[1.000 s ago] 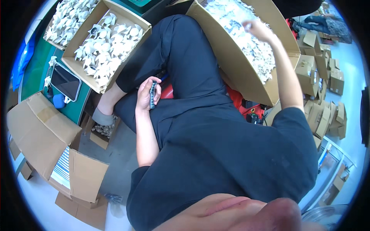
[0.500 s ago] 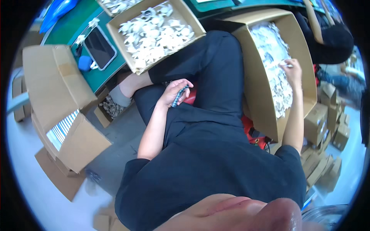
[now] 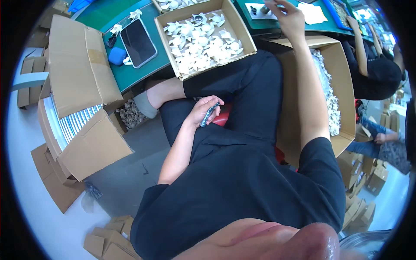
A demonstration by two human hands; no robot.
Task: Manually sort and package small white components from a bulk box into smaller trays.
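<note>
My left hand (image 3: 205,112) rests in my lap with its fingers curled round a short dark stick with pale bands (image 3: 209,115). My right arm stretches forward over the large carton to the green table. There my right hand (image 3: 289,21) has its fingers pinched together at the upper edge of the view, beside a small dark cylinder (image 3: 264,9) on a white block (image 3: 255,11). What sits between those fingertips is too small to make out. White fan-shaped plastic parts (image 3: 201,41) fill a shallow cardboard tray (image 3: 215,66) in front of me.
A deep carton (image 3: 346,91) of white parts stands at my right, partly behind my arm. A phone (image 3: 138,43) and a blue earphone case (image 3: 117,56) lie on the green table (image 3: 102,19). An open carton (image 3: 93,143) stands at left. Another person (image 3: 372,65) sits at far right.
My right hand has left the white parts in the deep carton and moved forward and left to the table. The view has shifted. My left hand keeps hold of the banded stick.
</note>
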